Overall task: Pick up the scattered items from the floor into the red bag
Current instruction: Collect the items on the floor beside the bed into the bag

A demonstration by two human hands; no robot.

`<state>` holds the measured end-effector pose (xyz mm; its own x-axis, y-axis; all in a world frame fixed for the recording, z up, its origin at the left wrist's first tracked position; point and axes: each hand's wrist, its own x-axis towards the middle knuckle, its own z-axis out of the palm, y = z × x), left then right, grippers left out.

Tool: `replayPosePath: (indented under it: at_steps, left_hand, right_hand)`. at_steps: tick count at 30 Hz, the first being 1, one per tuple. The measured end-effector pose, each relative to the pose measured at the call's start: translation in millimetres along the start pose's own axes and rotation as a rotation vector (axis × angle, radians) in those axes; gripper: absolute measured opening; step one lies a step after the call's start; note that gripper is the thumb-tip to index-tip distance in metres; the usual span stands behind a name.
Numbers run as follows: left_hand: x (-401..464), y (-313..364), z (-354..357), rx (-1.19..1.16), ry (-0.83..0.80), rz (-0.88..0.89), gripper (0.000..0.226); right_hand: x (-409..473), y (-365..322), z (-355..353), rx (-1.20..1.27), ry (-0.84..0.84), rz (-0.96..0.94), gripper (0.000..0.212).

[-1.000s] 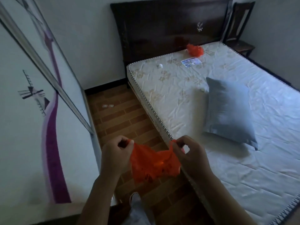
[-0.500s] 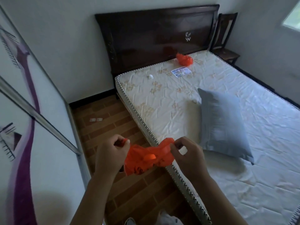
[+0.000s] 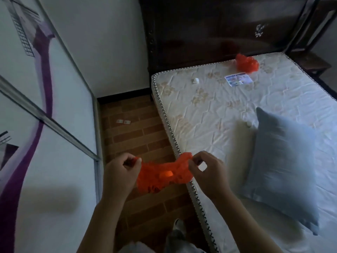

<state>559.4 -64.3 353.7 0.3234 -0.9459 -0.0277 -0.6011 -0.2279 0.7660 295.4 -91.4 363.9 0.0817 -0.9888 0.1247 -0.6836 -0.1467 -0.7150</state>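
Red bag (image 3: 164, 176) stretched crosswise between hands

Both my forearms come up from around 6 o'clock. My left hand (image 3: 118, 175) is curled, thumb and fingers pinching the red bag (image 3: 164, 175) at its 9 o'clock end; my right hand (image 3: 207, 173) pinches the 3 o'clock end.

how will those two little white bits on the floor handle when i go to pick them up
The white bits look flat against the floor, so they probably need pinching at an edge or sliding first. They seem small and thin, so likely very light and unlikely to roll. Whether stiff or papery cannot be told.
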Motion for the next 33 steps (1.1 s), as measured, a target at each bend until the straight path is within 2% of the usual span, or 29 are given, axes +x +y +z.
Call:
replayPosePath:
  at_steps: [4,9,18,26,33]
  left_hand:
    - [24.4,-20.5,22.9,0.027,0.016,-0.067,0.007]
    - [53.6,-57.1,48.3,0.073,-0.016,-0.090,0.007]
    - [133.0,-163.3,98.6,0.273,-0.127,0.109,0.012]
    - [179.6,-254.7,158.0,0.319,-0.170,0.110,0.013]
    - [211.8,-322.8,229.5,0.292,-0.104,0.112,0.017]
  right_hand:
    - [39.1,22.8,30.3,-0.006,-0.132,-0.002,0.009]
    - [75.1,40.1,77.7,0.008,-0.212,0.008,0.014]
    - [126.3,94.6,183.7,-0.137,-0.259,0.084,0.019]
    - [156.6,150.4,276.2,-0.194,-0.252,0.108,0.019]
    - [179.5,227.1,357.9,-0.200,-0.290,0.050,0.016]
